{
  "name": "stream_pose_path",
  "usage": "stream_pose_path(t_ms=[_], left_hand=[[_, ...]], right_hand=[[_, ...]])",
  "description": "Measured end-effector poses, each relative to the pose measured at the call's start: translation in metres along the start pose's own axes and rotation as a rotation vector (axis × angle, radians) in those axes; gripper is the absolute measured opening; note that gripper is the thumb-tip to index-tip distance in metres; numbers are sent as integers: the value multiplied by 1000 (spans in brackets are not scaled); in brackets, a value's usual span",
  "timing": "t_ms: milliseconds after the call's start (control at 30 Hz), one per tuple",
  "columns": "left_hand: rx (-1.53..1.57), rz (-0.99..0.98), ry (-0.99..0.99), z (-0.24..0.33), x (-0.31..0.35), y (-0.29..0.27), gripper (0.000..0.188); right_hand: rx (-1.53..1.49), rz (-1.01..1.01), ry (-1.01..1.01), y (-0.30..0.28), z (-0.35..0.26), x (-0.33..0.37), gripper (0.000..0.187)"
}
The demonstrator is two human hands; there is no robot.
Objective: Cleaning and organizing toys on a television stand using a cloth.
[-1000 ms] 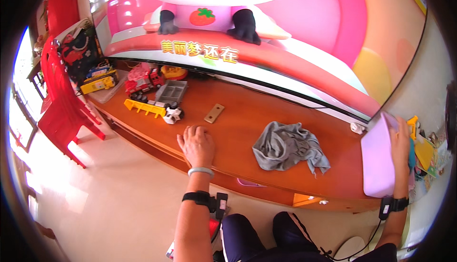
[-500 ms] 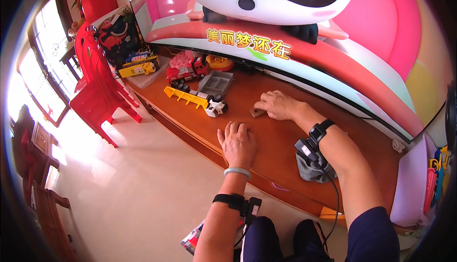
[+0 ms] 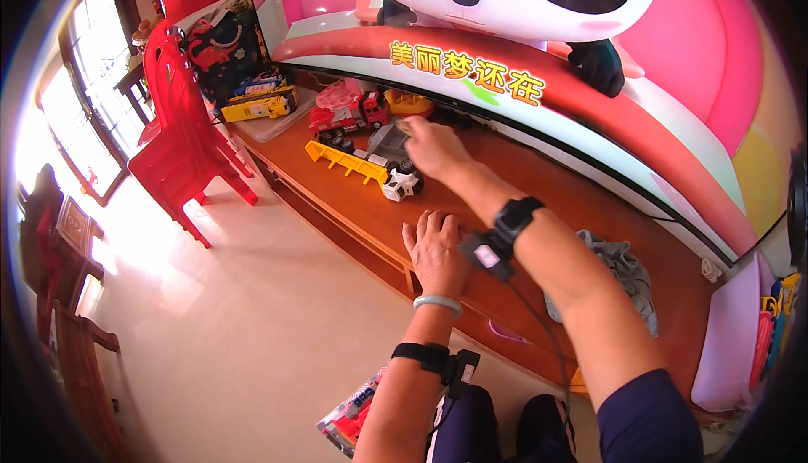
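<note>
- Right hand (image 3: 438, 150): grip narrowed to a pinch on a small tan block (image 3: 405, 127), mostly hidden, at the grey tray (image 3: 385, 141).
- Left hand (image 3: 438, 252): grip empty, fingers spread on the wooden table (image 3: 370, 210).
- Toy trucks (image 3: 353, 165) beside the tray; red chair (image 3: 178, 145) leftward; large screen (image 3: 522, 21) behind.

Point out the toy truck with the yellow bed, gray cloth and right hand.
Toy truck (image 3: 354, 165), head view: on its yellow bed.
Gray cloth (image 3: 627, 273), head view: on its bunched folds.
Right hand (image 3: 435, 151), head view: on its back.
</note>
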State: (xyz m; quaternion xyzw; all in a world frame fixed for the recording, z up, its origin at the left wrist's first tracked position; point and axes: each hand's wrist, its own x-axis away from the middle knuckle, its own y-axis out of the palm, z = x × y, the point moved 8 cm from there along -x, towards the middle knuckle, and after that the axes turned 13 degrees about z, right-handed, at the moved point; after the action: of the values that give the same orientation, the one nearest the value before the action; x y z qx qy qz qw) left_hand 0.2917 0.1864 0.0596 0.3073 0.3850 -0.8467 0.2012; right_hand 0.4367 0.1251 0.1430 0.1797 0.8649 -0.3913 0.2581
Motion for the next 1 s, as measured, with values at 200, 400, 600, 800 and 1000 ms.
stream_pose_path(t_ms=[200, 400, 600, 800, 1000], left_hand=[[537, -29, -198, -48, 23, 24, 41], [69, 191, 40, -50, 31, 32, 32], [-63, -29, 161, -43, 7, 56, 21], [-222, 109, 171, -38, -1, 20, 30], [-150, -114, 78, -5, 2, 20, 18]], right_hand=[[480, -174, -231, 53, -72, 36, 35], [447, -8, -160, 41, -57, 43, 15], [528, 366, -379, -49, -33, 81, 22], [385, 221, -380, -263, -65, 193, 25], [956, 538, 323, -563, -22, 294, 32]])
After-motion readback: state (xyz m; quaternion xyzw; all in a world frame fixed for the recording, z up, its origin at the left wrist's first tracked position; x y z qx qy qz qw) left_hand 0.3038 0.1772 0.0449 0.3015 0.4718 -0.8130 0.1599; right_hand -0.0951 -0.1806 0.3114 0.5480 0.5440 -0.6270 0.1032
